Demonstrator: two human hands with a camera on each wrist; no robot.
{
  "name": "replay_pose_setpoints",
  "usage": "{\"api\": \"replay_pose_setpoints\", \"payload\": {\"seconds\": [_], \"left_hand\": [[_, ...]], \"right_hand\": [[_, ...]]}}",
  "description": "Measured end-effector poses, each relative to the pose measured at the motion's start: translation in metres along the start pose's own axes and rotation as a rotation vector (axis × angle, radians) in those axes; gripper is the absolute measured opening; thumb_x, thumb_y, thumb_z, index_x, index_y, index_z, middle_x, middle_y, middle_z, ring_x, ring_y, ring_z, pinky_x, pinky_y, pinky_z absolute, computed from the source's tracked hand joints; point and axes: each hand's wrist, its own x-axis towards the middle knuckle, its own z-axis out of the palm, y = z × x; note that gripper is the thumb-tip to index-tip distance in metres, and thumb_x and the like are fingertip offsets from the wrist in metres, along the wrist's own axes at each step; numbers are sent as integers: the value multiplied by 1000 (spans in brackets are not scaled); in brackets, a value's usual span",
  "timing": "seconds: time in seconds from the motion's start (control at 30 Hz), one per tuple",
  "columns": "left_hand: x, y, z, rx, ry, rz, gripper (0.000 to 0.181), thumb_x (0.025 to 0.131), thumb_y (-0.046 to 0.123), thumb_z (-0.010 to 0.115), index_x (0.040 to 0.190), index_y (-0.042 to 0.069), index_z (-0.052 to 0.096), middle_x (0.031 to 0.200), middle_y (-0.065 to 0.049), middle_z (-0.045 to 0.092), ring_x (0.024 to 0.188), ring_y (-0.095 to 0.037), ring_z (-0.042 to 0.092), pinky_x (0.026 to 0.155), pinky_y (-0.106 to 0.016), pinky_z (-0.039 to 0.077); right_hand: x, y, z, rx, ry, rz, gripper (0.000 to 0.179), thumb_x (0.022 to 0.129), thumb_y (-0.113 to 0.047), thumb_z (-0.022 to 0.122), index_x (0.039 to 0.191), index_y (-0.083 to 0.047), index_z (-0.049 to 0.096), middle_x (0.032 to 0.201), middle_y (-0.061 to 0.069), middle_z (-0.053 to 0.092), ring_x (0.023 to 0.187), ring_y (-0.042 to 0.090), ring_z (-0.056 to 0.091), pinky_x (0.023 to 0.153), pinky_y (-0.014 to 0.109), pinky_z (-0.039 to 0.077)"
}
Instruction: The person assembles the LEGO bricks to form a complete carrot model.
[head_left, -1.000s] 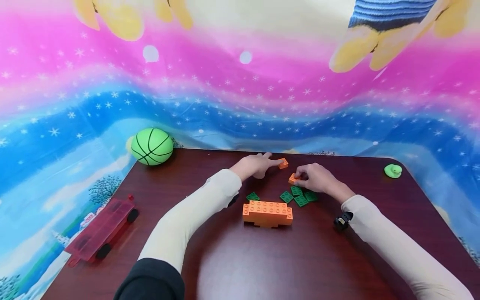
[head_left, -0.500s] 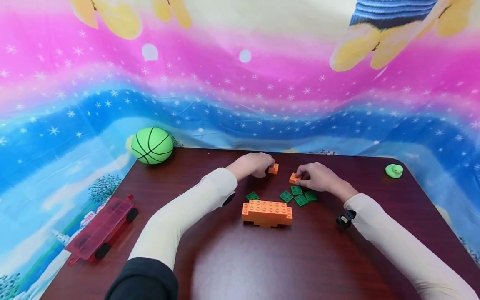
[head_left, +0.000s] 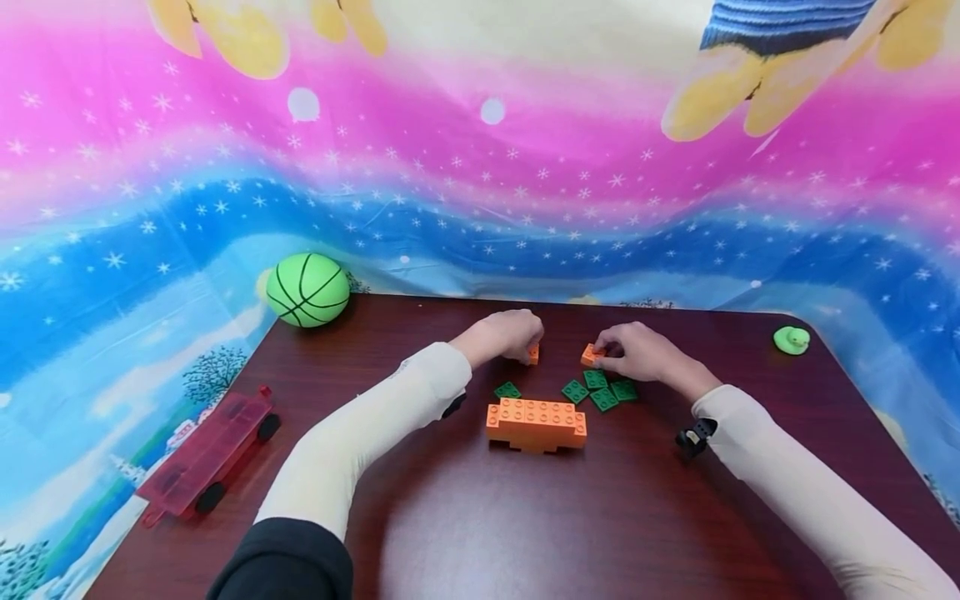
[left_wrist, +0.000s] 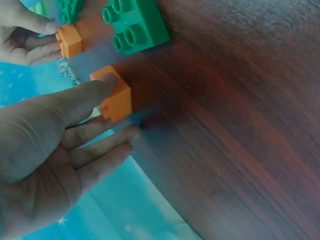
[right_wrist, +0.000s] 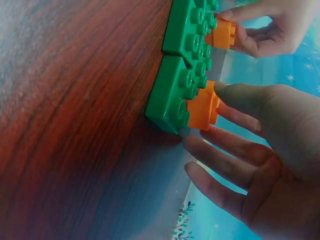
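Note:
My left hand (head_left: 510,335) pinches a small orange brick (left_wrist: 119,98) between thumb and index finger, low over the table's far part. To its right, my right hand (head_left: 637,350) holds another small orange brick (head_left: 591,355) between thumb and fingers, just behind several flat green bricks (head_left: 603,398). A lone green brick (head_left: 507,389) lies nearer the left hand. In front of these stands a long orange block (head_left: 536,423) built of joined bricks, studs up. In the right wrist view, green bricks (right_wrist: 172,95) partly cover the right hand's orange brick.
A green ball (head_left: 307,290) sits at the table's far left corner. Along the left edge stands a translucent red toy cart (head_left: 210,454) with black wheels. A green toy duck (head_left: 792,339) is near the far right corner. A printed cloth hangs behind the table.
My left hand first touched its orange brick with an outstretched finger, then pinched it and moved it left and nearer. The right hand has stayed nearly still with its brick.

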Motion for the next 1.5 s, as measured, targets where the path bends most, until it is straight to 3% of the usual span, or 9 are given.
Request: {"api": "replay_pose_setpoints", "payload": {"seconds": [0.17,0.27,0.4,0.53,0.67,0.77,0.97,1.1,1.5], "left_hand": [[-6,-6,-5,-82,-10,2,28,96,28,73,117,13,61,108,-3,65,90,-15,58,80,-31,49],[-16,-11,-11,-151,18,32,38,97,26,70,130,11,61,119,-4,66,98,-16,60,87,-34,51],[-35,-14,-19,-214,93,105,39,94,23,71,130,9,64,121,-5,67,104,-19,60,93,-35,50],[-62,-12,-21,-304,185,175,40,93,24,71,130,9,66,121,-5,65,106,-21,60,94,-35,51],[-90,-6,-15,-455,240,250,37,94,23,72,128,9,66,118,-4,67,100,-14,67,89,-28,57],[-107,2,-5,-522,227,300,36,95,24,73,127,8,67,116,-3,71,95,-9,70,85,-24,58],[-129,18,7,-512,185,341,35,94,24,75,125,9,70,118,-2,73,97,-11,68,85,-23,58],[-137,25,7,-451,191,360,33,93,24,76,123,10,72,116,-2,73,93,-9,65,82,-21,56],[-140,27,9,-406,234,335,32,94,25,76,122,10,74,112,-2,74,92,-8,64,81,-18,54]], "right_hand": [[-5,-13,-3,36,101,-89,14,95,-22,75,107,-14,77,111,6,75,98,22,68,85,45,56],[-13,-31,-6,125,107,-175,15,96,-27,74,109,-19,76,112,3,75,98,19,69,84,44,58],[-29,-61,-8,221,47,-298,17,98,-31,71,114,-25,74,114,-3,75,99,14,70,86,41,58],[-44,-86,-7,265,22,-379,22,99,-30,70,119,-23,73,117,-4,74,106,16,70,91,39,58],[-51,-102,-4,213,67,-429,25,95,-33,74,118,-23,74,120,-7,73,108,12,70,90,35,58],[-53,-106,2,132,118,-450,27,92,-36,77,116,-24,74,118,-9,73,106,6,69,87,32,59],[-56,-106,12,130,179,-450,15,89,-26,82,103,-22,77,110,-6,75,86,2,66,73,29,59],[-55,-106,17,142,209,-481,8,88,-21,83,94,-21,78,111,-2,76,85,5,69,71,23,58],[-48,-108,20,157,200,-485,8,88,-23,82,91,-21,75,109,-1,76,87,5,69,74,19,57]]}}
